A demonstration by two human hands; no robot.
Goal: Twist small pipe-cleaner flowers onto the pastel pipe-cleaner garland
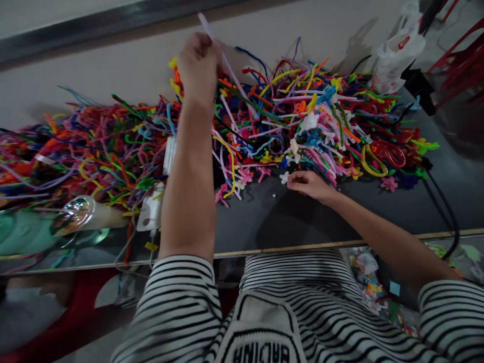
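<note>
My left hand (198, 63) is raised over the back of the pile, its fingers closed around a long pale lavender pipe cleaner (231, 68) that slants down to the right. Low over the dark tabletop, my right hand (312, 185) pinches a small white pipe-cleaner flower (284, 178) at its fingertips. Just behind the right hand lies a bunch of white and pink pipe-cleaner flowers and stems (321, 146). Pink pipe-cleaner flowers (245, 175) lie to its left near the pile's front edge.
A tangled heap of coloured pipe cleaners (106, 146) runs along the wall. Yellow-handled scissors (372, 164) and a red-handled pair (393, 153) lie at the right. A white power strip (150, 209), a clear cup (85, 214) and a plastic bag (397, 55) stand around. Scraps litter the floor.
</note>
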